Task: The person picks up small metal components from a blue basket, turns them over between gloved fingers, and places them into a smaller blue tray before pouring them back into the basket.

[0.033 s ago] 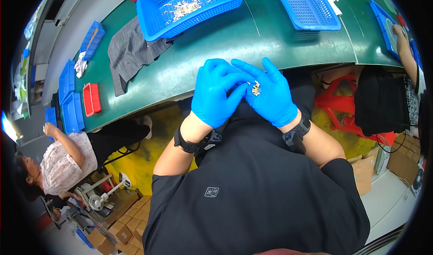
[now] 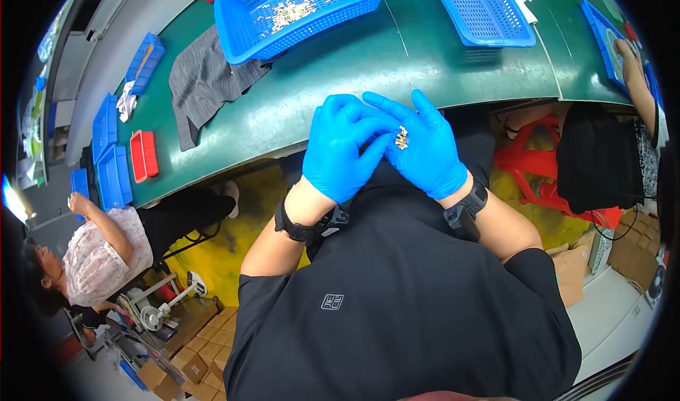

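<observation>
My right hand, in a blue glove, is turned palm up with its fingers stretched out. A small heap of tiny brass-coloured metal parts lies on its palm. Beside it, my left hand, also gloved in blue, has its fingers bent and thumb and forefinger brought together next to the heap. Whatever may be between those fingertips is too small and too covered to see. Both hands are above my lap at the near edge of the green table.
A blue perforated basket holds more small parts. Another blue basket stands to its right. Grey cloth, a red tray and blue bins lie leftward. One person sits at left; another person's arm shows at right.
My left hand has shifted very slightly right. A tiny part that showed at its fingertips is no longer visible. My right hand stays in place.
</observation>
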A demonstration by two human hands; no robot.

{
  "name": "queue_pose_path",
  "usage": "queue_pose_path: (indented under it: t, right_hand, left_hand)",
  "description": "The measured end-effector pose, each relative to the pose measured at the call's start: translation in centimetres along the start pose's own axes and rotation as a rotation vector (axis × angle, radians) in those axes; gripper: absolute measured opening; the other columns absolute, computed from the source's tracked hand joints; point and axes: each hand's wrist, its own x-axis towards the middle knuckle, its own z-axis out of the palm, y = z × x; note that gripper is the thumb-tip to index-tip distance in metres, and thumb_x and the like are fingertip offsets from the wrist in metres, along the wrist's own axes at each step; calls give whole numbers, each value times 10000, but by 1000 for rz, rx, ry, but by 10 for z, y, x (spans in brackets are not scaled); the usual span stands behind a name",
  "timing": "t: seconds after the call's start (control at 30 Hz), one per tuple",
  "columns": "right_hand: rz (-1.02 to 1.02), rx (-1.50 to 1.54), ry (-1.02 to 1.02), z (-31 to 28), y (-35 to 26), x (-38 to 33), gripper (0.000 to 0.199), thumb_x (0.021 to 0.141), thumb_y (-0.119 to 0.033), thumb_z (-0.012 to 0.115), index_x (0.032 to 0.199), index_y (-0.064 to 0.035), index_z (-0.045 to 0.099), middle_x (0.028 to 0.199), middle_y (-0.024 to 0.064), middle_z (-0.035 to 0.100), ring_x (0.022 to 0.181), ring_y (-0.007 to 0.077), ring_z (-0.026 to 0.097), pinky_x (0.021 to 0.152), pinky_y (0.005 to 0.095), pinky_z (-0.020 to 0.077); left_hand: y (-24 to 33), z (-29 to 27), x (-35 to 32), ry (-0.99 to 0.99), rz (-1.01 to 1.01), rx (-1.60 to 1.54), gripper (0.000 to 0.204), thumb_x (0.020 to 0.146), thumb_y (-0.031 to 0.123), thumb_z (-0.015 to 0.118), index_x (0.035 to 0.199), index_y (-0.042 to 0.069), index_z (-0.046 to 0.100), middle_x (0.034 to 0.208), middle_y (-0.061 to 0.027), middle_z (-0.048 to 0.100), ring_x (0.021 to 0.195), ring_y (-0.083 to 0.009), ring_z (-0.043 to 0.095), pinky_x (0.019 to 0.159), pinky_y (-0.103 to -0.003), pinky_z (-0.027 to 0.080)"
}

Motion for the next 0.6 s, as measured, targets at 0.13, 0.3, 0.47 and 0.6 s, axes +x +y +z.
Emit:
queue_pose_path:
  t: [0.13, 0.3, 0.47, 0.6]
  right_hand:
    - [-17, -193, 168, 2, 0, -4, 753, 1072, -548, 405, 1534, 46, 386, 1376, 194, 593, 1193, 256, 599, 1019, 376, 487]
    - [21, -100, 11, -17, -1, -6, 739, 1092, -512, 339, 1556, 64, 335, 1435, 205, 560, 1261, 257, 567, 1074, 364, 451]
    - [-7, -138, 165, -3, 5, -5, 750, 1079, -527, 387, 1535, 67, 369, 1400, 200, 581, 1233, 256, 581, 1073, 370, 456]
    - [-44, -287, 183, 0, 8, -6, 742, 1077, -523, 407, 1519, 73, 394, 1385, 202, 590, 1233, 265, 581, 1094, 380, 445]
  left_hand:
    - [4, 9, -5, -90, 55, 67, 219, 781, 126, 814, 997, 139, 782, 1006, -49, 698, 996, -285, 598, 878, -411, 463]
    - [0, 14, -12, -177, 101, 141, 240, 787, 158, 812, 1024, 156, 774, 1027, -33, 694, 1014, -285, 595, 853, -408, 453]
    - [3, 19, -14, -94, 78, 184, 224, 784, 151, 802, 1003, 158, 756, 1019, -33, 686, 1011, -289, 592, 852, -410, 449]
    - [5, 16, -11, -160, 46, 209, 203, 777, 148, 796, 970, 154, 734, 1004, -41, 678, 1000, -296, 587, 851, -416, 448]
